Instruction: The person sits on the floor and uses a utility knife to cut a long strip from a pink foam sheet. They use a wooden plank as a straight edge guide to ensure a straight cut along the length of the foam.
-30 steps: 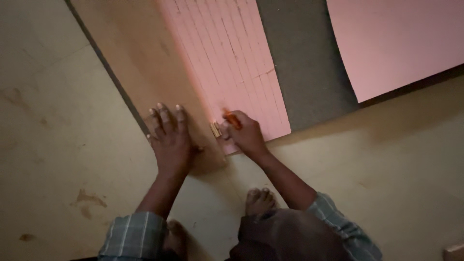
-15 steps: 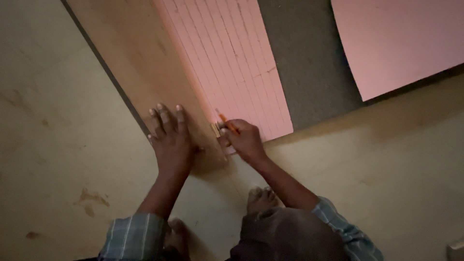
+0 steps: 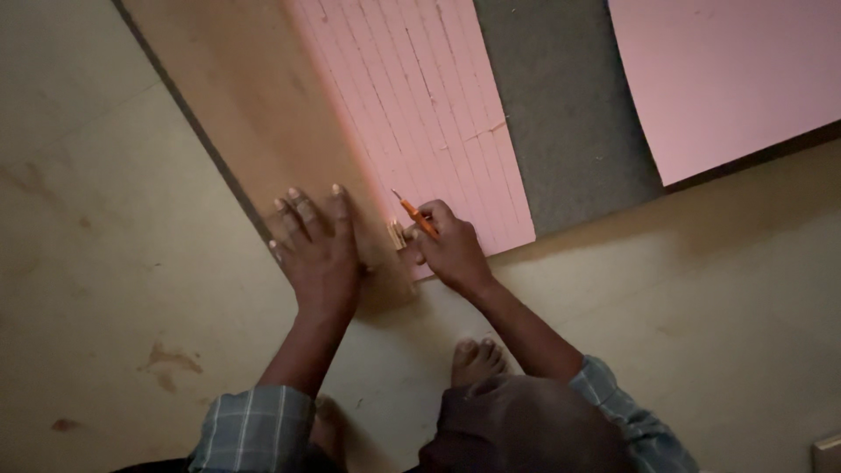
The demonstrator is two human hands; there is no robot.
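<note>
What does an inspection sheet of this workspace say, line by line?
Surface: beige floor with brown stains.
Job's things: pink ruled sheet lying on a tan board; orange-handled tool; small pale block at the sheet's edge.
Clutter: second pink sheet on a grey mat.
Grippers: left hand flat on the board; right hand grips the tool.
Cables: nothing seen.
Surroundings: bare foot, plaid sleeves.

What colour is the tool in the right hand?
Orange, with a thin dark tip; the tool in the right hand shows in the head view.
</note>
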